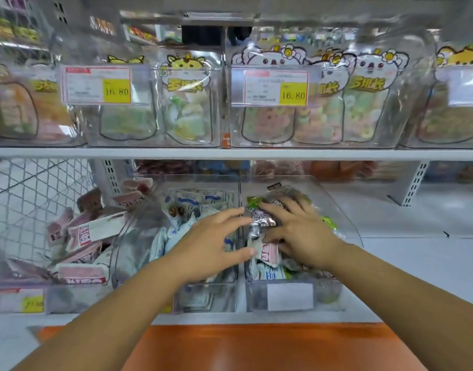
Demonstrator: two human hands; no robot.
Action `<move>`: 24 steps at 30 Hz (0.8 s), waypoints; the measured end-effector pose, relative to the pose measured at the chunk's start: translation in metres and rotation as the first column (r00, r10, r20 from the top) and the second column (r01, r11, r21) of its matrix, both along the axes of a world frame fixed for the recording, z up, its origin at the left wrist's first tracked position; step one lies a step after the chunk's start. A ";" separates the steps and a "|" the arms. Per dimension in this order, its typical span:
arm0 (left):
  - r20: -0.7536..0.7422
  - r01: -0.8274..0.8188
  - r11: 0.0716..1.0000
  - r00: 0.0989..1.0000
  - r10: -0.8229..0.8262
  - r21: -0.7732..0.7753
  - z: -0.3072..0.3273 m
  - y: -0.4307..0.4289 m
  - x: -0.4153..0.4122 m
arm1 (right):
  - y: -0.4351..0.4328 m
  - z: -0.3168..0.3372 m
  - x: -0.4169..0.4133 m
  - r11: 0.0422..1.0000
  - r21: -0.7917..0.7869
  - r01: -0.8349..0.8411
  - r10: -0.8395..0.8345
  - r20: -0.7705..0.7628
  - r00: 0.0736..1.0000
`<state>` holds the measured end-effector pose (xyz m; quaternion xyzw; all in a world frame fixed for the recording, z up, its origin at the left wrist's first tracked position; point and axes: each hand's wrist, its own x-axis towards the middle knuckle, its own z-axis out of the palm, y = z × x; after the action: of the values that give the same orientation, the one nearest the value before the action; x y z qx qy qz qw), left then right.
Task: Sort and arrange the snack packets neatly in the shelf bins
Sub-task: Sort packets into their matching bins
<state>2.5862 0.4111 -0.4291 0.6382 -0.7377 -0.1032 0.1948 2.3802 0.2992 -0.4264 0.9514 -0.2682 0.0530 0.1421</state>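
Note:
Three clear bins stand on the lower shelf. The left bin [21, 283] holds pink packets [96, 231]. The middle bin [211, 295] holds blue-and-white packets [198, 199]. The right bin [334, 207] holds a mix of green, silver and pink packets. My left hand [211, 245] reaches over the middle bin with fingers spread, fingertips near the divider between the two bins. My right hand [299, 231] lies spread on the pile in the right bin, fingers pressing on a silver packet [265, 220]. A pink-and-white packet [267, 253] lies under its thumb.
An upper shelf [230, 153] carries clear bins of bagged sweets with price tags [99, 85] reading 16.80. A wire mesh panel [29, 199] stands at the far left. Bare white shelf [417, 236] stretches to the right. An orange ledge [256, 346] runs below.

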 end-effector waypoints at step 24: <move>-0.712 -0.155 0.987 0.690 0.130 0.030 0.035 0.043 0.026 | 0.069 0.041 0.062 0.573 0.673 -0.468 -0.451 0.735 0.506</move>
<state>2.6127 0.4545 -0.3939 0.6006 -0.5550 -0.3140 0.4823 2.4427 0.3684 -0.3850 0.7395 -0.2867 0.3885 -0.4690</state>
